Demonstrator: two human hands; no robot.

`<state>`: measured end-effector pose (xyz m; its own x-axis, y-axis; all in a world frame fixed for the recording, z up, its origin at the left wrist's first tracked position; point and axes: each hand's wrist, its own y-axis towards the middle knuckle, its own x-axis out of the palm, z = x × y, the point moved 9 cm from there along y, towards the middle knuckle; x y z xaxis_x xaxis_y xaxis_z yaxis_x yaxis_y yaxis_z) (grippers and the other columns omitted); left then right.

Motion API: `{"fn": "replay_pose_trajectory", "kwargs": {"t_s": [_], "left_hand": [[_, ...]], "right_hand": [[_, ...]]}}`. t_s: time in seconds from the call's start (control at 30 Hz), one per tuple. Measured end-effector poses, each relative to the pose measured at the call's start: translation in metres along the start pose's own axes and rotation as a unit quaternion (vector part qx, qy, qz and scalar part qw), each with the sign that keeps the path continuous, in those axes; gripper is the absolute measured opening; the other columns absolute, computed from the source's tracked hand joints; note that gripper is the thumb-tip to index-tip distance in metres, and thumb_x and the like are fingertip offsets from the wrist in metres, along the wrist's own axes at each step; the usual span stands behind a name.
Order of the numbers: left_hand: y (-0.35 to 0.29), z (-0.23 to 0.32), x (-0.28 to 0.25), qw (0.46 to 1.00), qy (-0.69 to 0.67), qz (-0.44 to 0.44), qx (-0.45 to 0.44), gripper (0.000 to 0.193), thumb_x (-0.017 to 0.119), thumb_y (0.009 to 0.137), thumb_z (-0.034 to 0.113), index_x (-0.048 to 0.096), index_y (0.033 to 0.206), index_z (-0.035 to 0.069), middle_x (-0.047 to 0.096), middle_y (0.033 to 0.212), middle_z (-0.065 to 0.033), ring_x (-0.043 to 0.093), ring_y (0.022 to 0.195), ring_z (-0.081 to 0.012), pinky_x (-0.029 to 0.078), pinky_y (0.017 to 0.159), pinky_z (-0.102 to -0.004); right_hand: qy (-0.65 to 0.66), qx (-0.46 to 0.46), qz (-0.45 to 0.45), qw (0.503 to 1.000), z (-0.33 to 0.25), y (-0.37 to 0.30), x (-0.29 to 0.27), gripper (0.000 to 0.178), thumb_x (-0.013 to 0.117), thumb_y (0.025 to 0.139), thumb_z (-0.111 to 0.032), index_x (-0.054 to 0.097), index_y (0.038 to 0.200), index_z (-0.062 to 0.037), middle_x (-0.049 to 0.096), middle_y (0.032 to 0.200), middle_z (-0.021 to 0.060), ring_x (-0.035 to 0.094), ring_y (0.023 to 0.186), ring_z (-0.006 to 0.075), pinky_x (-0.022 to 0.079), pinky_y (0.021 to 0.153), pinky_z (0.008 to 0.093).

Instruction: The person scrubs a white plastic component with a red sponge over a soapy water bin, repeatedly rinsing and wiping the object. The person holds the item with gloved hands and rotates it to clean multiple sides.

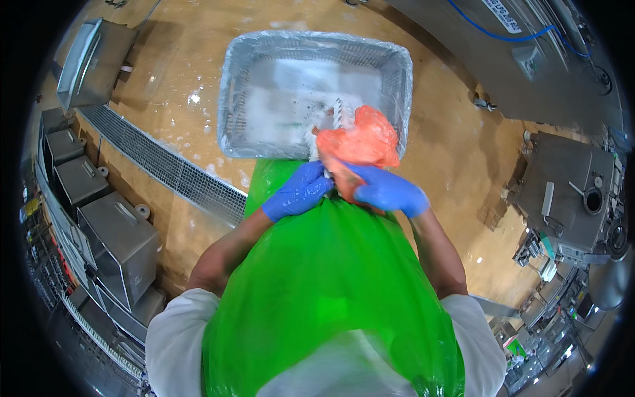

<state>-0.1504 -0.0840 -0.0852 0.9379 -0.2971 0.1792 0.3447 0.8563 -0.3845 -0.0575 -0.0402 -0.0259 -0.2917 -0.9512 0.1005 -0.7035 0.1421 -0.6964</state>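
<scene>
My right hand (pixel 390 190), in a blue glove, is closed round the lower end of a bunched, shiny orange plastic bag (pixel 362 139). The bag spreads out over the near right side of a grey crate (pixel 229 86) lined with clear plastic. Close beside it, my blue-gloved left hand (pixel 301 192) has its fingers curled in. A strip of white material runs up from its fingertips, but its grip is partly hidden. Inside the crate, a white twisted rope-like piece (pixel 338 112) shows behind the bag, above a white layer (pixel 284 86) on the bottom.
A green apron (pixel 324 278) covers my front and reaches the crate's near edge. Metal bins (pixel 116 231) and a floor drain grate (pixel 172 165) lie to the left. Steel machines (pixel 562 178) stand at the right. The tan floor (pixel 178 73) looks wet.
</scene>
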Motion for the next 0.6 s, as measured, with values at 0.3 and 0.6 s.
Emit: {"fn": "replay_pose_trajectory", "kwargs": {"t_s": [0.3, 0.6], "left_hand": [[-0.004, -0.002, -0.019, 0.964, 0.169, 0.136, 0.154, 0.033, 0.048, 0.091, 0.017, 0.053, 0.118, -0.001, 0.066, 0.1, -0.0121, 0.062, 0.083, -0.0174, 0.049, 0.076, -0.0287], [0.008, 0.025, -0.012, 0.995, -0.033, 0.07, 0.057, 0.031, 0.041, 0.093, 0.015, 0.056, 0.114, -0.003, 0.065, 0.101, -0.0101, 0.061, 0.086, -0.0143, 0.048, 0.076, -0.0282]], "right_hand": [[0.052, -0.067, 0.039, 0.996, 0.012, 0.016, -0.003, 0.067, 0.044, 0.076, -0.008, 0.042, 0.142, -0.0182, 0.06, 0.073, 0.0056, 0.05, 0.049, 0.0106, 0.042, 0.045, 0.0274], [0.087, -0.018, 0.094, 0.992, 0.075, 0.0, -0.031, 0.025, 0.057, 0.084, -0.018, 0.063, 0.105, -0.0067, 0.058, 0.07, 0.0016, 0.055, 0.063, 0.0077, 0.045, 0.06, 0.0229]]}}
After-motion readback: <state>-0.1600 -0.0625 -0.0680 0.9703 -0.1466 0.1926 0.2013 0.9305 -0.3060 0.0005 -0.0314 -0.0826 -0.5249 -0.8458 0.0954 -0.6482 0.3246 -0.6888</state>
